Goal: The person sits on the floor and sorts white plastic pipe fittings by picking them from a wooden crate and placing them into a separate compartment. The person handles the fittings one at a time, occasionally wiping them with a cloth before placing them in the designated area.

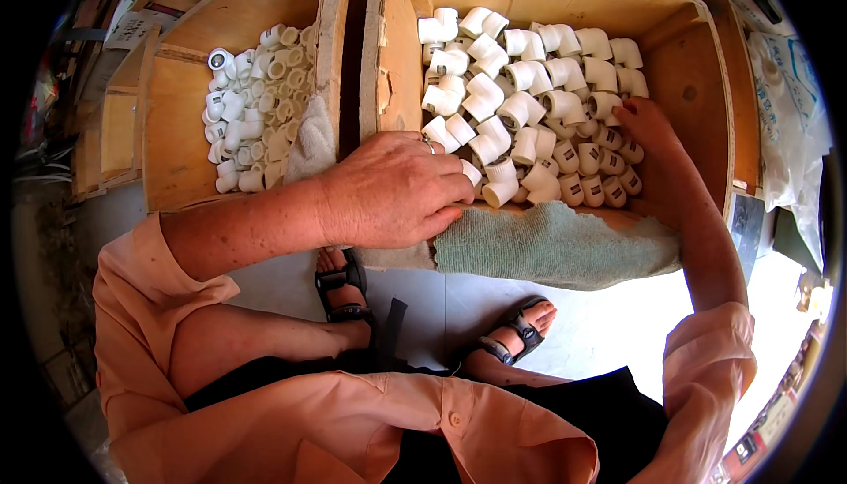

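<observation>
White plastic elbow fittings [484, 97], bent at right angles, lie heaped inside the wooden box [693, 74], tilted variously; toward the box's near right corner, dark-marked ones line up in rows.

The left hand [401, 188] bends over the near left corner of the wooden box [697, 87], knuckles up. The right arm [706, 228] crosses the near right corner, its hand [648, 124] inside, fingers pointing left.
</observation>
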The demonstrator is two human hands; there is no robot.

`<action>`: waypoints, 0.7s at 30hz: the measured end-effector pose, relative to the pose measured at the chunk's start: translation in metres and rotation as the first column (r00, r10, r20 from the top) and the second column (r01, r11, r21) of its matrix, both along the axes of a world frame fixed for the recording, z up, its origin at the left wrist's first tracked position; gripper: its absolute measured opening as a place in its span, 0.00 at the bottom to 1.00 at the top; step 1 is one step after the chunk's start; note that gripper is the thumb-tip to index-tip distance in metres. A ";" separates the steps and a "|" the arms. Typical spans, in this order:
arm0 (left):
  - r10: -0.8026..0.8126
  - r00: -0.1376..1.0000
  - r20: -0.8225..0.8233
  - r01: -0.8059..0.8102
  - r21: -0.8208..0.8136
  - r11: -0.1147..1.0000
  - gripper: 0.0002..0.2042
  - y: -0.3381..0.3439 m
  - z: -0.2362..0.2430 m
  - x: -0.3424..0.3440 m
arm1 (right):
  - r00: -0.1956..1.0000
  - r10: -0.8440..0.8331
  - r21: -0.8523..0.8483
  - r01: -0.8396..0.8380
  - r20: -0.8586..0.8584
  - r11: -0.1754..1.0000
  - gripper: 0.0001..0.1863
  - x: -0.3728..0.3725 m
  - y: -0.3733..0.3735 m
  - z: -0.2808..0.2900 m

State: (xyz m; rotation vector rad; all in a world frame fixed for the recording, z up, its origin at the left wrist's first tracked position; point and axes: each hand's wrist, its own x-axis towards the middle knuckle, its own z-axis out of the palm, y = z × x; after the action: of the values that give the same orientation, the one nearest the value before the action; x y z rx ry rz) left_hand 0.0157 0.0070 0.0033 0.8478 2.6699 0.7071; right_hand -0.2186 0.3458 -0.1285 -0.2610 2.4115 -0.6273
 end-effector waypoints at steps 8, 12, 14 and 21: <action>-0.002 1.000 0.003 0.002 0.013 1.000 0.07 -0.001 0.000 0.000 | 0.995 -0.037 -0.091 0.045 0.091 0.995 0.18 0.004 -0.005 -0.004; -0.002 1.000 -0.003 0.002 0.021 1.000 0.07 0.001 -0.002 -0.001 | 0.993 -0.034 -0.153 0.051 0.111 0.987 0.18 0.003 0.000 -0.007; -0.007 1.000 -0.001 0.007 0.036 0.999 0.07 0.001 -0.002 -0.001 | 0.994 -0.034 -0.137 0.048 0.103 0.989 0.18 0.001 0.002 -0.009; 0.096 0.992 0.085 -0.119 0.325 0.938 0.08 -0.015 0.007 -0.016 | 0.984 -0.075 -0.108 0.093 0.164 0.990 0.16 -0.005 0.002 -0.017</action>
State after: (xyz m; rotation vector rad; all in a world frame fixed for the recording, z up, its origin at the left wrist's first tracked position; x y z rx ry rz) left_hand 0.0001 -0.0077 0.0102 0.7394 2.5905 1.2138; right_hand -0.2236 0.3475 -0.1457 -0.1508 2.2451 -0.7971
